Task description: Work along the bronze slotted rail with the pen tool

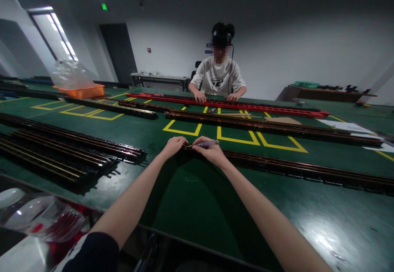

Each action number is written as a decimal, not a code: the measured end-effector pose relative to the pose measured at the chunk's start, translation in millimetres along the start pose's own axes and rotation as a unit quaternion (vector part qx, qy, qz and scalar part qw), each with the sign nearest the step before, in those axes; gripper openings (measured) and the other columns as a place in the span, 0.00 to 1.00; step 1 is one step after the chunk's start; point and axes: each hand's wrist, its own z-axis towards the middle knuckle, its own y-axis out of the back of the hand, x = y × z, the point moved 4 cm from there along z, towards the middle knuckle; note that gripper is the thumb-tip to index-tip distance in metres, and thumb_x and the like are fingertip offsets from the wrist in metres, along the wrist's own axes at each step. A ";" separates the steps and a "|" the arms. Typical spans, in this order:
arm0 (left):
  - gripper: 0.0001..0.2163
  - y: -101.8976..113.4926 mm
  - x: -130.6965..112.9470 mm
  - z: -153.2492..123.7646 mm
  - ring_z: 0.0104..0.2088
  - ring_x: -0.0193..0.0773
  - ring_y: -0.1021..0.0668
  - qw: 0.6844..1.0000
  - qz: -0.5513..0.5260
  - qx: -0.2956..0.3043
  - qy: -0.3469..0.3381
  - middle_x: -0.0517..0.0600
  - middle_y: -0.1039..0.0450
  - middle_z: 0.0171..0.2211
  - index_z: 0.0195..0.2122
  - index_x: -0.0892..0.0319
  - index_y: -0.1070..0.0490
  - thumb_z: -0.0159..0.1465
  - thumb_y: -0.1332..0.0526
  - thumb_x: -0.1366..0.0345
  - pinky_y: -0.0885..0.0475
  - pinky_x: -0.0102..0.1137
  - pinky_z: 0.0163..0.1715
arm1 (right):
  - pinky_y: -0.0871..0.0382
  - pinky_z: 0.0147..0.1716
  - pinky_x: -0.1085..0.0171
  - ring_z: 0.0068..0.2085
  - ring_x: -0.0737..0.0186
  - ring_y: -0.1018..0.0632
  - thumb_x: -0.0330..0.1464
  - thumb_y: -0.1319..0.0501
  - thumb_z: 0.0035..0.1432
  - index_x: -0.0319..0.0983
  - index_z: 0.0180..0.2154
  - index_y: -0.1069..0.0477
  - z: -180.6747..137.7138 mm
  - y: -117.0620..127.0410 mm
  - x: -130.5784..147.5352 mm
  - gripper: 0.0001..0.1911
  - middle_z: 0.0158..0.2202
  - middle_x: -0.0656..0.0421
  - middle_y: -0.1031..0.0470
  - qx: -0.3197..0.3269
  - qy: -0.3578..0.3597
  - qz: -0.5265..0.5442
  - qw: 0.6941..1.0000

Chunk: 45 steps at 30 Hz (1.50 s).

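The right hand (212,154) has its fingers closed round a slim tool (209,143), tip at the left end of dark strips (286,166) on the worktop (197,198). The left hand (174,145) meets that end; pinching or not, I can't tell. Tool work seems underway, calling for steady bracing.

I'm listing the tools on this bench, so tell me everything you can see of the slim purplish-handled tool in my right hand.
The slim, screwdriver-like tool with a purplish, translucent-looking handle is gripped in your right hand. The handle looks like plastic, with a darker butt end pointing right. A thin, metallic-looking shaft points left, toward your left hand. The tool lies nearly level in view, at the left end of a long, dark, copper-streaked strip bundle. Whether its tip touches anything is too small to tell.
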 end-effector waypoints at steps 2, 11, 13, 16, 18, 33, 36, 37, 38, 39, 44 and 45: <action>0.19 0.3 0.1 -0.1 0.37 0.41 0.24 1.000 -0.004 0.003 0.000 0.51 0.22 0.35 0.31 0.59 0.23 0.59 0.54 0.62 0.31 0.31 0.39 | 0.35 0.31 0.66 0.33 0.65 0.27 0.34 0.37 0.51 0.41 0.31 0.27 -0.4 -0.5 1.5 0.04 0.31 0.62 0.26 0.004 0.002 -0.001 1.000; 0.18 -1.8 2.7 0.9 0.38 0.41 0.24 1.000 -0.007 0.006 -0.004 0.51 0.22 0.36 0.31 0.59 0.23 0.59 0.54 0.61 0.32 0.31 0.39 | 0.33 0.32 0.65 0.30 0.66 0.27 0.31 0.38 0.52 0.40 0.32 0.26 -0.1 0.0 2.7 0.04 0.29 0.62 0.26 0.014 0.007 0.024 1.000; 0.19 -2.6 4.2 1.1 0.37 0.41 0.24 1.000 -0.014 0.003 -0.002 0.50 0.22 0.36 0.31 0.59 0.23 0.59 0.54 0.60 0.32 0.31 0.39 | 0.33 0.33 0.64 0.31 0.65 0.26 0.32 0.38 0.52 0.40 0.32 0.26 0.4 1.0 1.7 0.04 0.30 0.61 0.26 0.010 0.001 0.019 1.000; 0.19 -3.3 5.7 1.2 0.37 0.40 0.24 1.000 -0.018 0.002 -0.002 0.50 0.22 0.35 0.31 0.59 0.23 0.60 0.54 0.60 0.31 0.31 0.38 | 0.33 0.33 0.64 0.33 0.64 0.26 0.35 0.38 0.52 0.40 0.32 0.26 0.7 1.2 0.9 0.06 0.31 0.61 0.25 0.017 0.000 0.015 1.000; 0.19 -3.2 5.6 1.2 0.37 0.40 0.24 1.000 -0.013 0.000 -0.007 0.50 0.22 0.35 0.31 0.58 0.23 0.60 0.54 0.60 0.32 0.31 0.39 | 0.33 0.33 0.64 0.33 0.64 0.26 0.37 0.38 0.53 0.40 0.33 0.26 0.7 0.7 0.1 0.07 0.31 0.61 0.25 0.024 -0.001 0.020 1.000; 0.18 -3.5 5.7 2.5 0.38 0.40 0.24 1.000 -0.006 -0.001 -0.001 0.49 0.22 0.36 0.31 0.57 0.23 0.60 0.53 0.61 0.32 0.31 0.40 | 0.31 0.35 0.63 0.33 0.64 0.24 0.31 0.40 0.54 0.40 0.32 0.29 -1.3 0.2 3.3 0.02 0.30 0.61 0.25 -0.003 -0.028 0.019 0.999; 0.18 -3.2 5.3 1.7 0.37 0.40 0.24 1.000 -0.010 0.001 -0.001 0.49 0.22 0.36 0.31 0.58 0.23 0.60 0.54 0.61 0.32 0.31 0.40 | 0.30 0.35 0.63 0.32 0.65 0.23 0.29 0.41 0.54 0.39 0.30 0.30 -1.2 1.6 4.4 0.01 0.28 0.60 0.25 -0.018 -0.023 0.059 0.998; 0.18 -3.1 5.2 1.5 0.37 0.40 0.24 1.000 -0.010 0.002 -0.002 0.49 0.22 0.35 0.31 0.58 0.23 0.60 0.54 0.61 0.32 0.31 0.40 | 0.30 0.35 0.63 0.32 0.65 0.23 0.29 0.41 0.54 0.39 0.30 0.31 -1.2 2.1 4.5 0.01 0.28 0.60 0.25 -0.021 -0.022 0.063 0.998; 0.18 -3.1 5.2 1.3 0.37 0.40 0.24 1.000 -0.010 0.002 -0.002 0.49 0.22 0.35 0.30 0.58 0.23 0.60 0.54 0.61 0.32 0.31 0.40 | 0.30 0.35 0.63 0.32 0.65 0.24 0.29 0.41 0.54 0.39 0.30 0.31 -1.3 2.5 4.6 0.01 0.28 0.60 0.26 -0.022 -0.020 0.064 0.997; 0.18 -3.1 5.2 1.3 0.37 0.40 0.24 1.000 -0.011 0.001 -0.002 0.49 0.22 0.35 0.30 0.58 0.23 0.60 0.54 0.61 0.32 0.31 0.40 | 0.30 0.35 0.63 0.32 0.65 0.24 0.29 0.41 0.54 0.39 0.30 0.31 -1.4 2.6 4.5 0.01 0.28 0.60 0.26 -0.022 -0.018 0.063 0.998; 0.19 -4.1 6.4 1.3 0.36 0.40 0.24 1.000 -0.018 0.001 -0.005 0.50 0.23 0.34 0.30 0.58 0.24 0.61 0.54 0.60 0.31 0.31 0.38 | 0.32 0.33 0.63 0.32 0.64 0.25 0.32 0.40 0.52 0.39 0.31 0.30 -1.2 1.7 1.0 0.03 0.29 0.61 0.27 -0.011 0.000 0.043 0.999; 0.19 -4.3 6.6 1.2 0.36 0.40 0.24 1.000 -0.018 0.002 -0.005 0.50 0.23 0.34 0.30 0.58 0.24 0.61 0.54 0.60 0.31 0.31 0.38 | 0.33 0.32 0.64 0.32 0.64 0.26 0.32 0.39 0.52 0.39 0.31 0.29 -1.2 1.7 0.3 0.03 0.29 0.61 0.27 -0.011 0.002 0.039 0.999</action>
